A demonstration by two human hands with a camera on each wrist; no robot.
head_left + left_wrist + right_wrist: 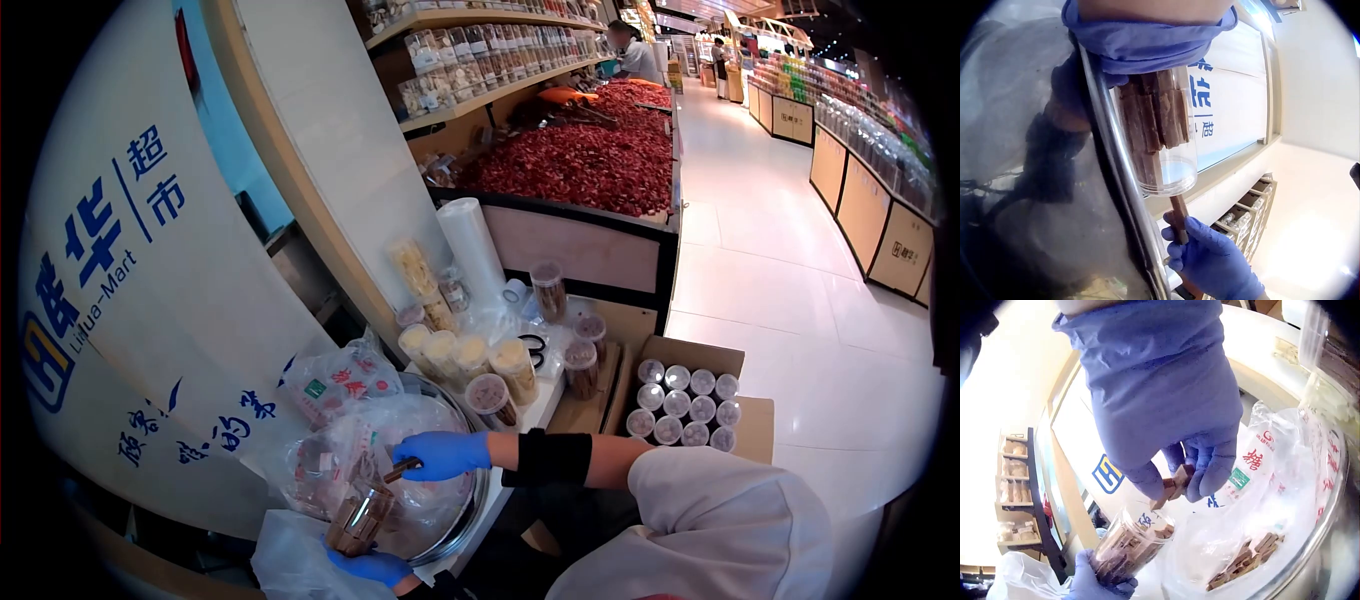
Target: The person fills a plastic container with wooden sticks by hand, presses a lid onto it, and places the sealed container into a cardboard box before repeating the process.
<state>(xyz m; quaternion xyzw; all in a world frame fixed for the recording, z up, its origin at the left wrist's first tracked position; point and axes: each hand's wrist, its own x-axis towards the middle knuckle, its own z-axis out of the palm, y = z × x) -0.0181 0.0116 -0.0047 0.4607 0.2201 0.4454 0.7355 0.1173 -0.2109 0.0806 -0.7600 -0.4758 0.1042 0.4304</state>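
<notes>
My left hand (370,567), in a blue glove, holds a clear plastic jar (358,522) tilted, its mouth turned toward the right hand. Flat brown sticks (1150,119) stand packed inside the jar. Between its thumb and fingers, my gloved right hand (447,456) pinches a few more brown sticks (1172,486) just off the jar's mouth. In the left wrist view the lower end of a pinched stick (1179,219) points at the rim. Below, loose brown sticks (1244,562) lie in a clear plastic bag (1200,540) inside a round metal basin (1310,565).
Filled jars (490,395) stand on the white table beyond the basin, near black scissors (535,350) and a plastic roll (470,240). A carton (755,425) of lidded jars sits at right. A printed white panel (150,330) rises at left.
</notes>
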